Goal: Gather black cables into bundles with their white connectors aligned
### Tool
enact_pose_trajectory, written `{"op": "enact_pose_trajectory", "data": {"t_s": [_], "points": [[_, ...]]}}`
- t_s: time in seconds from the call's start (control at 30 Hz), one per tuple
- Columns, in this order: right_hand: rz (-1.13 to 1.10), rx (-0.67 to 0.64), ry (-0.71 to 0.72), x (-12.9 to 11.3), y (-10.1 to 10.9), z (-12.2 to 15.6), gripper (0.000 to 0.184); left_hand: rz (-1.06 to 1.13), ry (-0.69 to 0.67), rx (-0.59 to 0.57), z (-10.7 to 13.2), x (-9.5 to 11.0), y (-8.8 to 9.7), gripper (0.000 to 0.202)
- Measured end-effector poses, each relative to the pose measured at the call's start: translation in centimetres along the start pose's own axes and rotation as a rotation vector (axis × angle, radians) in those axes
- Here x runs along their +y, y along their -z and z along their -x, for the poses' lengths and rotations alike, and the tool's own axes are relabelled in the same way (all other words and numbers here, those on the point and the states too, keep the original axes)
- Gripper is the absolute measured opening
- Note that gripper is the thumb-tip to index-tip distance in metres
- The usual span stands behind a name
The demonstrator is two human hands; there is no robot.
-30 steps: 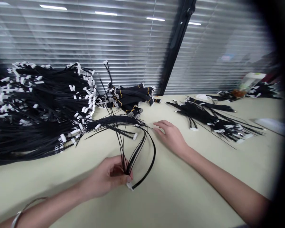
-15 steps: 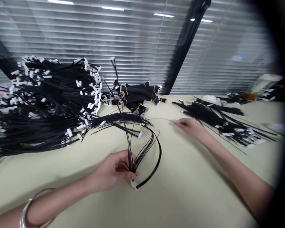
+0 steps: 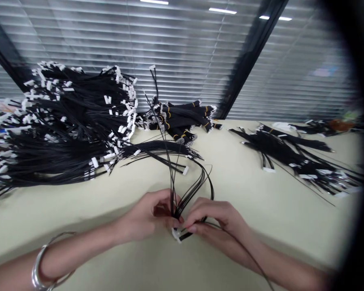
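My left hand (image 3: 157,212) pinches a wire harness (image 3: 190,194) near its white connector (image 3: 176,235), just above the table surface. Thin black wires fan up and away from that grip, and a thicker black bundle loops round to the connector's right side. Close beside it, my right hand (image 3: 220,216) is closed on a thin black wire (image 3: 245,248), with the fingertips at the connector. The rest of this wire trails back across my right forearm. Whether the wire's tip touches the connector is too small to tell.
A large heap of black cables (image 3: 75,109) with white connectors fills the left. Cable bundles with yellow bands (image 3: 185,117) lie at the back middle. More black cables (image 3: 279,149) are spread at the right. Behind the table stands a window with blinds (image 3: 176,44).
My right hand has come from beside the right-hand cables down to the connector, bringing a thin wire with it. My left hand keeps its grip on the harness. The view has shifted slightly.
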State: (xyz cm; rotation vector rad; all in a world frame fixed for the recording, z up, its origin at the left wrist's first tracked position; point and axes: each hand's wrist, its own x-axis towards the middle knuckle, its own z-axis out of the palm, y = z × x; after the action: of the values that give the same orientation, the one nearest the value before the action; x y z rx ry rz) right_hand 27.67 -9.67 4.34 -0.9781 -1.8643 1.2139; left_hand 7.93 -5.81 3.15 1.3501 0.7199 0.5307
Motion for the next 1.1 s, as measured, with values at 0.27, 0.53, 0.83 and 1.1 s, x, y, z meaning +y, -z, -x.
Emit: {"op": "enact_pose_trajectory", "data": {"t_s": [0.27, 0.53, 0.83, 1.1], "points": [[0.106, 0.094, 0.074, 1.8, -1.2, 0.3, 0.011, 0.006, -0.022, -0.019, -0.1, -0.4, 0.3, 0.023], [0.172, 0.109, 0.097, 1.5, -1.6, 0.3, 0.011, -0.033, -0.03, -0.012, -0.1, -0.2, 0.2, 0.023], [0.341, 0.018, 0.2, 2.1, -0.8, 1.2, 0.01, -0.141, 0.0, 0.07, 0.4, -0.5, -0.2, 0.016], [0.363, 0.034, 0.22, 2.6, -1.1, 0.8, 0.009, -0.154, 0.017, 0.106, 0.5, -0.5, -0.4, 0.015]]}}
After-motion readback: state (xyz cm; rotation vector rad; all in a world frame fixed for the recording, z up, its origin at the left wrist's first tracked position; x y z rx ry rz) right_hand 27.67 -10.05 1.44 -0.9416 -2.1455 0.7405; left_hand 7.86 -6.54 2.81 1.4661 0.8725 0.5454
